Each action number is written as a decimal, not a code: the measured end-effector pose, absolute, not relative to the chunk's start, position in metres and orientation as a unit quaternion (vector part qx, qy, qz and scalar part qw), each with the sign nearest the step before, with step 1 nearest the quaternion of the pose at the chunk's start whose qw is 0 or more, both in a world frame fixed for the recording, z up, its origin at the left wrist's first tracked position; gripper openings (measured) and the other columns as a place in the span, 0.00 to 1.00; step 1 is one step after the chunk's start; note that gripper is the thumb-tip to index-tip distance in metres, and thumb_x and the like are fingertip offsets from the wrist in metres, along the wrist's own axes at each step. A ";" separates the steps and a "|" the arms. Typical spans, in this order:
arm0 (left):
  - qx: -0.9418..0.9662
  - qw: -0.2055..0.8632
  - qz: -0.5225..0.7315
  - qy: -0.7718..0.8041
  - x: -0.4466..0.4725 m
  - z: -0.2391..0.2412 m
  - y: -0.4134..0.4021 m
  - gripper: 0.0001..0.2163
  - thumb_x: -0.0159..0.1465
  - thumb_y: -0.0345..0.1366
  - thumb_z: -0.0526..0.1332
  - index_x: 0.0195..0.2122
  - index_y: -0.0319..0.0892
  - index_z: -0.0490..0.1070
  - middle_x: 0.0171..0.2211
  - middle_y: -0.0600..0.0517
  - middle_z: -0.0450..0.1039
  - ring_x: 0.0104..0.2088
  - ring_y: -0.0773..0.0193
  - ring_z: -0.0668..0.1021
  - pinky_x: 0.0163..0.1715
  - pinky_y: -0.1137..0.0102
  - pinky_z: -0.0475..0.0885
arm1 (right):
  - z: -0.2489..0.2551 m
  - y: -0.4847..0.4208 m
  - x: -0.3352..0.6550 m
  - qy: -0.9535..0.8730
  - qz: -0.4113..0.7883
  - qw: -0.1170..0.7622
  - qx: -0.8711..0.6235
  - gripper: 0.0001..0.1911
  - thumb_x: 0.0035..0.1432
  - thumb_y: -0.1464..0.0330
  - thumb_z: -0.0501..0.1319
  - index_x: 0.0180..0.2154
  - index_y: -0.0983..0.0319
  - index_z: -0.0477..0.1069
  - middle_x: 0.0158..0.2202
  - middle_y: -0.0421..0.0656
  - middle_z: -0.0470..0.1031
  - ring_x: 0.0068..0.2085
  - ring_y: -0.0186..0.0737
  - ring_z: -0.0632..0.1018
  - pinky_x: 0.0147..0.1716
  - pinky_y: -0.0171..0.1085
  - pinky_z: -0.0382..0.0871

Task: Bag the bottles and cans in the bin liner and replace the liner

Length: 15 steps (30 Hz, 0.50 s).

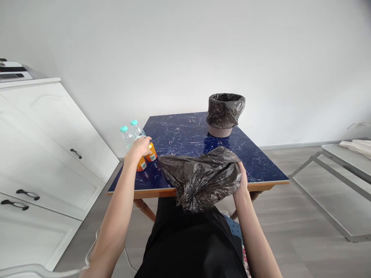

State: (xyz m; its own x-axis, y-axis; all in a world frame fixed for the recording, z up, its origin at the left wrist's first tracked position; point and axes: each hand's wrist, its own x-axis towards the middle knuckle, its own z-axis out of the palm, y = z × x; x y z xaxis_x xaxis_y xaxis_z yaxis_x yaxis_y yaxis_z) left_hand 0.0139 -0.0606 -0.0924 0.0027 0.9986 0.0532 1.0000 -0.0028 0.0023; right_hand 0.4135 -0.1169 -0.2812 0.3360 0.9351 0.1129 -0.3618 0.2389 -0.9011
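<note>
My left hand (pixel 140 146) is at the left side of the table, its fingers curled around the upper part of an orange drink can (pixel 151 153). A second orange can (pixel 142 164) stands just nearer, partly covered by the hand and wrist. Right behind them are two clear plastic bottles with turquoise caps, a nearer bottle (pixel 126 136) and a farther bottle (pixel 138 130). At the table's front edge my right hand (pixel 242 178) grips the right side of a crumpled black plastic bag (pixel 203 177). The bag sags over the edge; most of my right fingers are hidden behind or inside it.
A small bin (pixel 220 132) lined with a black bag stands at the table's back right. The table (pixel 179 131) has a dark blue marbled top. White cabinets (pixel 43 154) are on the left, a grey metal-framed rack (pixel 330 170) on the right. A white cable (pixel 87 258) hangs by my left arm.
</note>
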 end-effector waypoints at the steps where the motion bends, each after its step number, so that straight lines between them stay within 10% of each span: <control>1: -0.711 0.024 -0.031 -0.702 0.016 -0.094 -0.063 0.33 0.55 0.41 0.74 0.62 0.45 0.71 0.63 0.37 0.74 0.65 0.37 0.74 0.60 0.53 0.71 | -0.281 -0.117 0.414 -0.348 0.456 0.707 -0.413 0.25 0.64 0.45 0.56 0.50 0.51 0.81 0.47 0.45 0.84 0.55 0.55 0.82 0.50 0.57 0.82; 15: -0.837 -0.136 -0.177 -0.500 0.093 -0.101 -0.140 0.24 0.76 0.55 0.53 0.67 0.52 0.68 0.68 0.49 0.71 0.67 0.50 0.73 0.65 0.58 0.68 | -0.272 -0.123 0.410 -0.310 0.499 0.704 -0.398 0.24 0.63 0.46 0.59 0.48 0.53 0.81 0.45 0.44 0.85 0.53 0.53 0.84 0.50 0.54 0.82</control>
State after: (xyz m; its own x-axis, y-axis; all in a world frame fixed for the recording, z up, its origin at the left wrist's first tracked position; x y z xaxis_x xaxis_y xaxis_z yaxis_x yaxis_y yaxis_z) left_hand 0.0928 -0.1396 -0.1006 0.4382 0.8846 0.1598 0.7880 -0.4635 0.4051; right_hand 0.4098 -0.1226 -0.2717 0.3087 0.9503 0.0402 -0.4565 0.1851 -0.8703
